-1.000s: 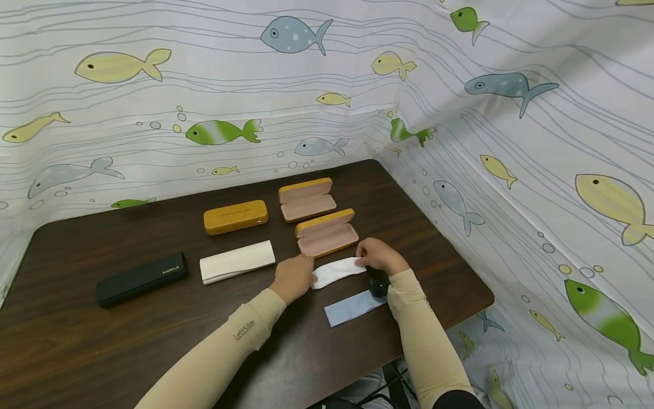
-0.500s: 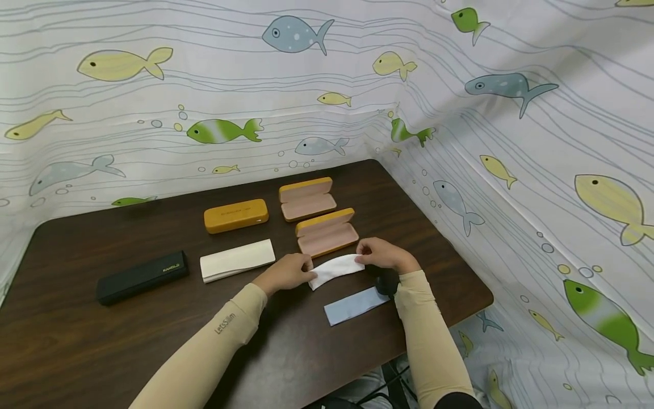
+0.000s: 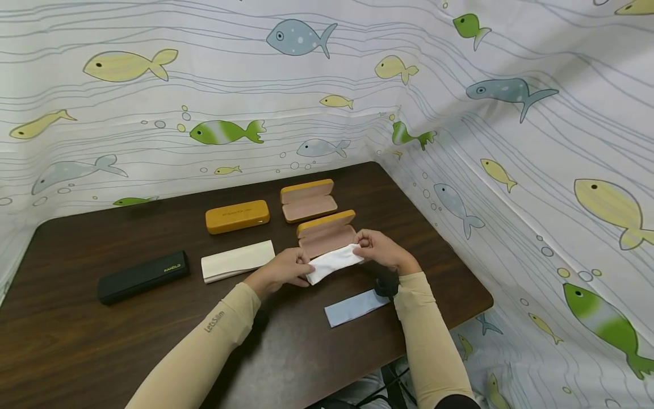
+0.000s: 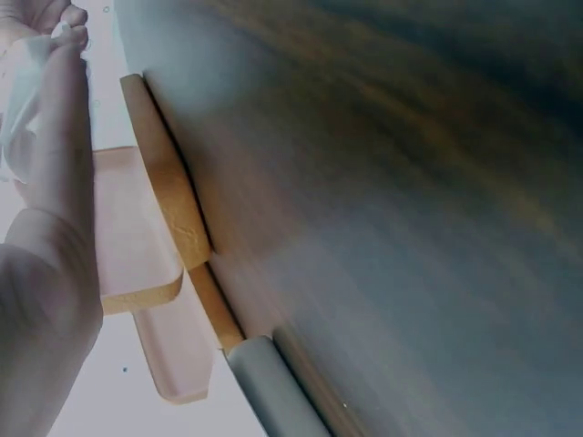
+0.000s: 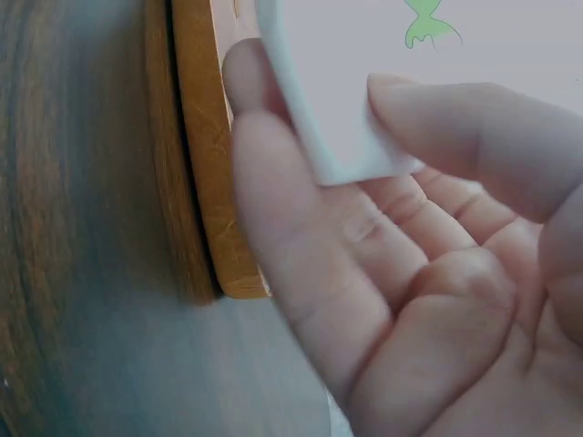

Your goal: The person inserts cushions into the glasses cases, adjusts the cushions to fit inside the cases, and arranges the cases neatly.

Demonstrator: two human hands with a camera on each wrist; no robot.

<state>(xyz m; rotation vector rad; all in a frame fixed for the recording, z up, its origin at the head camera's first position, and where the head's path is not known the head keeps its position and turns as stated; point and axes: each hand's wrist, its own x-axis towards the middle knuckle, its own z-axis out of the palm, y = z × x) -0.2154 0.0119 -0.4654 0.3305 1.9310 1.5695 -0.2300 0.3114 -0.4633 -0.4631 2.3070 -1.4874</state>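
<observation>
A folded white cloth (image 3: 334,263) is stretched between both hands, raised just in front of an open yellow glasses case (image 3: 323,243) with a pink lining. My left hand (image 3: 282,269) pinches its left end. At the other end, my right hand (image 3: 383,250) pinches the cloth between thumb and fingers. The right wrist view shows that grip closely, the thumb lying on top of the cloth (image 5: 332,109). In the left wrist view the cloth (image 4: 23,105) is partly hidden by the left hand (image 4: 64,164). The cloth covers the case's front edge in the head view.
A second open yellow case (image 3: 309,207) stands behind. To the left lie a closed yellow case (image 3: 237,217), a cream flat folded case (image 3: 238,261) and a black case (image 3: 143,277). A light blue folded cloth (image 3: 355,308) lies near the right forearm. Fish-print curtain (image 3: 230,91) surrounds the table.
Both hands have lifted the white cloth from the table and moved it toward the near open case. The left forearm has shifted left. The cases and blue cloth stay put.
</observation>
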